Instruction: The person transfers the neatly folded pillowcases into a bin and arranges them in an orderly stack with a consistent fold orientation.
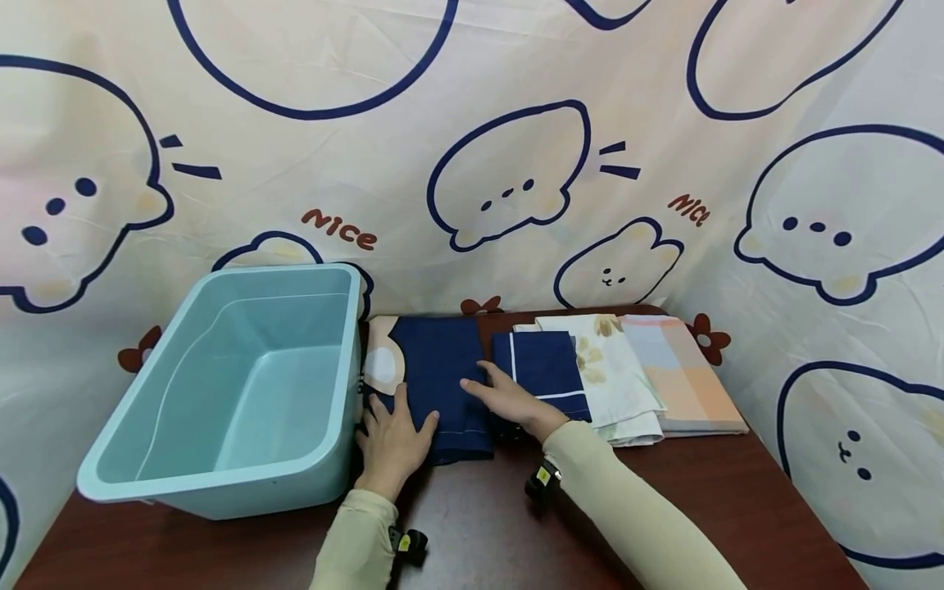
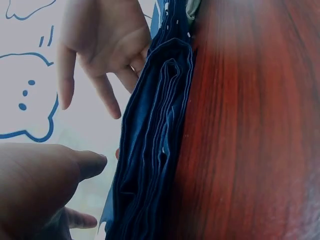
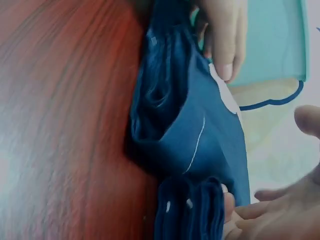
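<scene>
- Pale curtain (image 1: pixel 509 49) with navy cartoon outlines and the red-brown word "NICE" hangs behind and beside a dark, reddish-brown bench (image 1: pixel 487 533).
- At left on the bench I see a light blue basin (image 1: pixel 273 489), its inside bare.
- Just right of the basin lies the navy cloth (image 1: pixel 453 356), folded flat in layers, with a cream and white print on its left side.
- On that printed side I see the person's left grip (image 1: pixel 393 442), a bare hand with its fingers spread; a fingertip rests on the print in the right wrist view.
- Above the navy cloth's right edge I see the right grip (image 1: pixel 512 399), fingers and thumb extended and apart; I cannot tell whether it touches.
- Beside that edge sits the small cloth (image 1: pixel 542 369), navy with white stripes, overlapping the left side of the floral cloth (image 1: pixel 623 377).
- Farthest right is the checked cloth (image 1: pixel 689 373), in peach, pale blue and white, next to the floral one.
- Both forearms wear pale sleeves (image 1: pixel 627 500), with a black device (image 1: pixel 542 482) at each wrist.
</scene>
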{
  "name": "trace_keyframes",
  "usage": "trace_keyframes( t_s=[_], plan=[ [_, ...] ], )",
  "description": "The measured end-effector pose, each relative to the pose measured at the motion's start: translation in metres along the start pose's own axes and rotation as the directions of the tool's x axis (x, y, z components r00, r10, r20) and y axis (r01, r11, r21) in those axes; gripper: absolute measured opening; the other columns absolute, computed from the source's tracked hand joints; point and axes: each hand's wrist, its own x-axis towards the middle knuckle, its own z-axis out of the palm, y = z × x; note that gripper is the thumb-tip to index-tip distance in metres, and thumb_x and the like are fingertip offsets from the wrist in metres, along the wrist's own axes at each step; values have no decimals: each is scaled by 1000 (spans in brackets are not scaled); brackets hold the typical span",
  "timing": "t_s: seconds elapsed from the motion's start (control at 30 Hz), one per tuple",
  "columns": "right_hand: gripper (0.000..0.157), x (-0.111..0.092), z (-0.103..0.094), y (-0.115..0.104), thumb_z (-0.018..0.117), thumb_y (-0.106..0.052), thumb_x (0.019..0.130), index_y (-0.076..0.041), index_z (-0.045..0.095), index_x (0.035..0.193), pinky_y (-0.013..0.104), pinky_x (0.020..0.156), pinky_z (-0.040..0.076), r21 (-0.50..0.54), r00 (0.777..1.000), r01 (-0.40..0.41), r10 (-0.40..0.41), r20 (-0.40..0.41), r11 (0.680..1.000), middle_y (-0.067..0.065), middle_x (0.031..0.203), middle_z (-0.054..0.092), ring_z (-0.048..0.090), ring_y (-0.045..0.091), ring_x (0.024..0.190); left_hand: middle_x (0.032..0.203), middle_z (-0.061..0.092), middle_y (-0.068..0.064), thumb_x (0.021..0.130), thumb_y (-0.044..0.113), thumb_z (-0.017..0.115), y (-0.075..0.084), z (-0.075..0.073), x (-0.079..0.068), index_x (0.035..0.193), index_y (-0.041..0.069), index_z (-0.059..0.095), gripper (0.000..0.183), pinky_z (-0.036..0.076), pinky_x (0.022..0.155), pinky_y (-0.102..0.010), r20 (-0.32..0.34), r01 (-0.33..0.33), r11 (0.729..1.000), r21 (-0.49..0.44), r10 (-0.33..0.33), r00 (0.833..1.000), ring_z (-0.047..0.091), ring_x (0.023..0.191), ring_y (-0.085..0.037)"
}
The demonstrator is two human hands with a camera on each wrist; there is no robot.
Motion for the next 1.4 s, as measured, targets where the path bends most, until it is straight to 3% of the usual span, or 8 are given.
trace_keyframes(
  t_s=[0.3, 0.53, 0.8, 0.87, 0.97, 1.07, 1.23, 1.4],
  plan=[
    [73, 12, -1, -7, 51, -41, 105, -2, 22, 159, 36, 97, 46, 346, 987, -158, 150, 50, 925, 18, 146, 47, 55, 22, 110, 159, 18, -41, 99, 46, 59, 0, -5, 1, 159, 9, 29, 76, 26, 108, -78, 42, -3, 1000, -8, 3, 999, 26, 143, -61],
    [52, 17, 5, -7, 56, -26, 104, 6, 47, 144, 27, 73, 43, 236, 998, -61, 66, -11, 970, -2, 78, 48, 44, 12, 67, 161, 14, -40, 99, 46, 59, -1, -7, 0, 158, 8, 30, 76, 27, 110, -76, 31, -2, 1000, -9, 2, 1000, 24, 146, -59],
    [44, 14, -7, -5, 53, -20, 103, 2, 54, 141, 30, 86, 50, 327, 991, -77, 108, -80, 942, 2, 85, 61, 60, 11, 78, 162, 16, -36, 98, 48, 60, -2, -8, 1, 158, 9, 31, 77, 23, 114, -74, 6, -6, 1000, -14, 6, 1000, 19, 149, -57],
    [48, 14, -10, -4, 50, -20, 103, 1, 47, 146, 35, 96, 50, 395, 988, -99, 138, -71, 913, 9, 109, 66, 65, 17, 98, 162, 19, -36, 98, 48, 59, -2, -7, 2, 157, 9, 32, 76, 22, 114, -74, 5, -8, 1000, -15, 8, 1000, 19, 148, -58],
    [56, 13, -13, -1, 45, -18, 103, 1, 31, 155, 45, 111, 43, 477, 987, -123, 158, -34, 870, 19, 150, 45, 52, 31, 131, 160, 22, -38, 98, 46, 59, -2, -6, 3, 156, 9, 34, 73, 21, 114, -76, 20, -18, 999, -44, 19, 1000, 20, 147, -61],
    [62, 12, -15, 2, 42, -17, 105, 1, 17, 159, 49, 118, 36, 499, 989, -132, 148, 7, 857, 22, 163, 26, 38, 37, 144, 159, 24, -38, 98, 44, 58, -2, -3, 3, 155, 9, 35, 71, 22, 112, -77, 33, -22, 990, -136, 27, 999, 23, 146, -60],
    [58, 8, -18, 5, 41, -16, 106, 1, 20, 158, 47, 113, 41, 494, 992, -125, 124, 35, 861, 22, 157, 34, 46, 34, 136, 162, 21, -32, 100, 39, 56, 1, -7, 5, 156, 10, 31, 68, 28, 109, -75, 17, 20, 934, -357, -15, 1000, 32, 143, -56],
    [73, 8, -20, 5, 46, -21, 104, -3, 5, 162, 50, 120, 34, 501, 985, -158, 172, 18, 851, 21, 167, 19, 37, 38, 146, 166, 16, -25, 103, 32, 51, 3, -15, 9, 159, 6, 19, 69, 26, 119, -63, 84, 134, 769, -625, -104, 991, 24, 151, -47]
  ],
)
